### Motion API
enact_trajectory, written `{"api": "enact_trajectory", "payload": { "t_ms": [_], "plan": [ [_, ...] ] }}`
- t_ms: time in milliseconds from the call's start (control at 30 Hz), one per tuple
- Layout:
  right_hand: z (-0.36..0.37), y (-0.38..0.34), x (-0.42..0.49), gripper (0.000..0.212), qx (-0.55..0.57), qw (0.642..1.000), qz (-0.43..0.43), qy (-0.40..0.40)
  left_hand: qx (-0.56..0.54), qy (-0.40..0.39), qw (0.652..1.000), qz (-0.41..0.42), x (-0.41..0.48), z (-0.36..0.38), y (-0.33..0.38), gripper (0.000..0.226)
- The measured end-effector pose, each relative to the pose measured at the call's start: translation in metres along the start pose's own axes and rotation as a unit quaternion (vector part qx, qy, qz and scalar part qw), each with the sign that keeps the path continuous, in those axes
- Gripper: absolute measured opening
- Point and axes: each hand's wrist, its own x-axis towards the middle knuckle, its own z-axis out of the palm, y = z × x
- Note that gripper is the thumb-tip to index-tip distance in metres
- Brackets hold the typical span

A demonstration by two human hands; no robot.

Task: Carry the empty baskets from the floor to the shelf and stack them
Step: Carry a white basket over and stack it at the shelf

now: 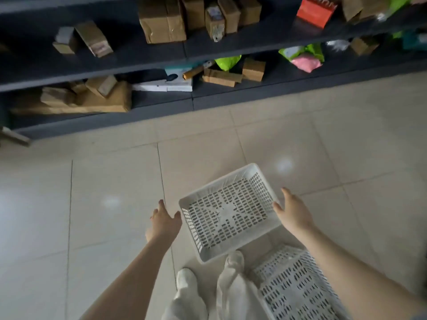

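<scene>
An empty white perforated basket [196, 197] lies on the tiled floor in front of me. My left hand [165, 219] hovers just beside its left rim with fingers spread, holding nothing. At the basket's right rim is my right hand [294, 211], open, its fingertips touching or nearly touching the edge. A second white basket [298, 287] rests on the floor at the lower right, partly hidden by my right forearm. The dark shelf unit [161, 114] runs along the back.
The shelf holds several cardboard boxes [161, 21], a white flat box [161, 85] and green and pink parcels [305, 56]. My white-trousered legs and shoes [187, 279] stand just behind the baskets. Pale floor tiles [92, 192] spread to the left.
</scene>
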Motion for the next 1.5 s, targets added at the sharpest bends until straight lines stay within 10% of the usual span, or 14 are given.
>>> {"api": "enact_trajectory", "payload": {
  "t_ms": [733, 900, 1100, 1500],
  "plan": [
    [0.252, 0.125, 0.326, 0.063, -0.019, 0.997, 0.078, 0.011, -0.078, 0.021, 0.967, -0.24, 0.246, 0.304, -0.077, 0.077],
    [0.281, 0.144, 0.352, 0.065, -0.023, 0.994, 0.102, 0.008, -0.129, 0.029, 0.953, -0.273, 0.267, 0.341, -0.089, 0.046],
    [0.286, 0.154, 0.351, 0.041, -0.087, 0.991, 0.097, 0.036, -0.099, 0.091, 0.969, -0.208, 0.269, 0.339, -0.102, 0.016],
    [0.32, 0.146, 0.278, 0.028, -0.038, 0.99, 0.137, 0.024, 0.028, 0.083, 0.992, -0.094, 0.345, 0.264, -0.099, 0.023]
  ]
}}
